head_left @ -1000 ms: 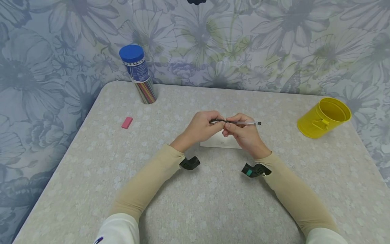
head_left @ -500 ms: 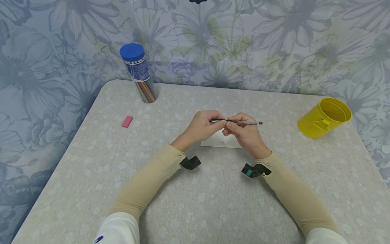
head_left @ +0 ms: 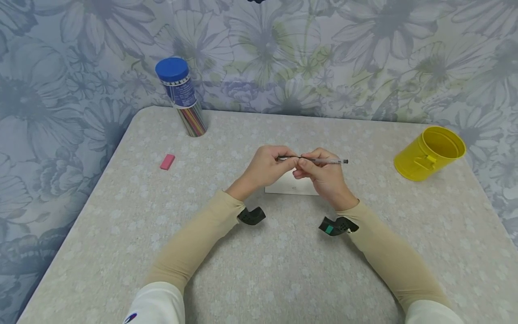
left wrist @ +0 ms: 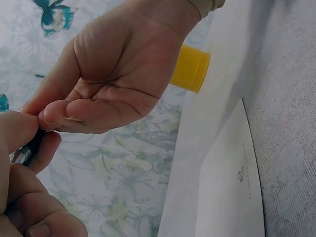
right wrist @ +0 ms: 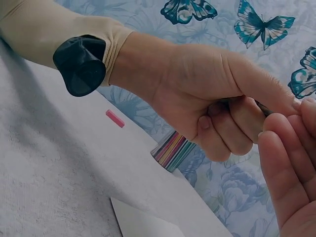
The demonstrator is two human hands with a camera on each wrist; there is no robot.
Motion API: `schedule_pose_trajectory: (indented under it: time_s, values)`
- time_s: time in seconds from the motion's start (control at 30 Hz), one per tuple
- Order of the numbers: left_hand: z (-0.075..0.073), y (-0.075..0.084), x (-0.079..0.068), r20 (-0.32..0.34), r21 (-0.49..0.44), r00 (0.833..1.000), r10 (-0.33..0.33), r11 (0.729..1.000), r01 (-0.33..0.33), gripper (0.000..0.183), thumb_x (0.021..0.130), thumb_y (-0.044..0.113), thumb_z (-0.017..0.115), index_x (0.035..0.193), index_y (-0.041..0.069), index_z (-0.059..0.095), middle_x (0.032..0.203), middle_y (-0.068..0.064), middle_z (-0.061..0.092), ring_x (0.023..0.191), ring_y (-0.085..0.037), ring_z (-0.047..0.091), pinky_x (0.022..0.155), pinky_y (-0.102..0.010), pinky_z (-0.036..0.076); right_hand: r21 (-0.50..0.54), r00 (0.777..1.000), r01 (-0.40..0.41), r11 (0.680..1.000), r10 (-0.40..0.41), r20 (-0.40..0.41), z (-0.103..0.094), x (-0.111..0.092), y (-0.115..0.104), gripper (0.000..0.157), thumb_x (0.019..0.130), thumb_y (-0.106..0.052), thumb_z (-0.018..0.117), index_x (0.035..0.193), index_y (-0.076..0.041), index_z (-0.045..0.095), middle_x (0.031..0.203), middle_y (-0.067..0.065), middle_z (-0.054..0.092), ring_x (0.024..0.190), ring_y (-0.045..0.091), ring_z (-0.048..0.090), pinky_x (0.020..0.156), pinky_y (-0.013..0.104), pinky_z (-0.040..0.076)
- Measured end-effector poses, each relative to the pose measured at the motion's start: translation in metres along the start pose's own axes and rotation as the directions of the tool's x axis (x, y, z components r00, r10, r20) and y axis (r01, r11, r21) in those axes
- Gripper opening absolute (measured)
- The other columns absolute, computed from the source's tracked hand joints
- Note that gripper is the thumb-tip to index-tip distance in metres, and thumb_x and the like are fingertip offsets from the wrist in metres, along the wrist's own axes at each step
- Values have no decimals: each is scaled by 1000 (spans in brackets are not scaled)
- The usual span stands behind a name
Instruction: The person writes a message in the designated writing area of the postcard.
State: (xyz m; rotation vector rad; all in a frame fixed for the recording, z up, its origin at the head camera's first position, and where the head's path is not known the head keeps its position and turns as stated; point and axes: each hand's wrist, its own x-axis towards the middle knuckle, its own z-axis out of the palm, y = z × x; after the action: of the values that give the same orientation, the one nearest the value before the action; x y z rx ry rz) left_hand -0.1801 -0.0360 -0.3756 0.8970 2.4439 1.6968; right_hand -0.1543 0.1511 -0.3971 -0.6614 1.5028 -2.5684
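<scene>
A slim pen with a clear barrel [head_left: 332,161] lies almost level between both hands, above the table. My left hand [head_left: 267,165] grips its left part, with fingers curled round it, as the right wrist view also shows of that left hand [right wrist: 207,98]. With thumb and fingertips my right hand [head_left: 327,180] pinches the pen near its middle, right beside the left fingertips. The dark end of the pen sticks out to the right. Below the hands rests a white card [head_left: 289,188] with small print, partly hidden by them.
At the back left stands a tall clear tube with a blue lid [head_left: 171,69], full of coloured pencils [head_left: 193,122]. A pink eraser [head_left: 167,162] lies at the left. On the right is a yellow can [head_left: 417,157] with its top open. A floral wall [head_left: 259,58] borders the table's back.
</scene>
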Motion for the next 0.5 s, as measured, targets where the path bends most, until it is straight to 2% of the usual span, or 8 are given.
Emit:
schedule_pose_trajectory:
  time_s: [0.1, 0.17, 0.2, 0.27, 0.37, 0.43, 0.5]
  values:
    - [-2, 0, 1, 16, 39, 1000, 7, 999, -8, 19, 99, 16, 66, 99, 3, 79, 91, -12, 78, 61, -14, 58, 60, -20, 47, 3, 1000, -7, 1000, 7, -20, 1, 1, 0, 6, 93, -8, 72, 98, -11, 74, 88, 2, 80, 75, 12, 77, 72, 25, 62]
    - [-5, 0, 1, 37, 86, 999, 14, 996, -17, 20, 100, 18, 65, 100, 5, 80, 85, -10, 76, 58, -10, 49, 58, -21, 43, -4, 999, -16, 1000, 16, -39, 2, 1, 0, 5, 92, -10, 73, 97, -12, 74, 87, 1, 80, 74, 12, 77, 71, 25, 62]
    - [-6, 0, 2, 51, 126, 998, 23, 992, -29, 20, 101, 19, 64, 102, 6, 79, 84, -8, 75, 59, -9, 49, 60, -21, 43, -11, 998, -23, 1000, 22, -51, 2, 2, 1, 4, 92, -10, 74, 96, -12, 74, 86, 1, 80, 74, 11, 77, 70, 25, 62]
    - [-7, -1, 2, 88, 224, 995, 51, 972, -70, 22, 103, 20, 61, 105, 7, 79, 83, -5, 73, 61, -10, 48, 61, -23, 42, -25, 996, -46, 999, 44, -81, 1, 2, 3, 4, 92, -10, 73, 95, -13, 73, 85, 0, 79, 73, 10, 76, 69, 24, 62]
    - [-8, -4, 3, 149, 353, 985, 89, 926, -137, 26, 106, 21, 55, 111, 8, 76, 89, -3, 72, 68, -11, 52, 66, -26, 45, -48, 988, -88, 995, 81, -133, 1, 1, 6, 9, 94, -6, 70, 93, -14, 73, 84, -2, 78, 71, 8, 75, 67, 22, 61]
    - [-8, -4, 3, 180, 391, 977, 112, 903, -176, 28, 108, 21, 51, 114, 8, 75, 94, -3, 72, 72, -12, 54, 69, -28, 46, -58, 983, -103, 993, 92, -160, 1, 0, 7, 13, 96, -3, 68, 92, -14, 73, 82, -3, 77, 69, 7, 74, 66, 21, 61]
    - [-7, -5, 3, 193, 393, 973, 124, 899, -193, 28, 108, 19, 49, 116, 8, 74, 94, -3, 71, 74, -13, 54, 70, -28, 47, -53, 980, -104, 993, 93, -178, 1, 0, 8, 13, 96, -3, 67, 91, -13, 72, 81, -2, 77, 67, 7, 73, 65, 21, 60]
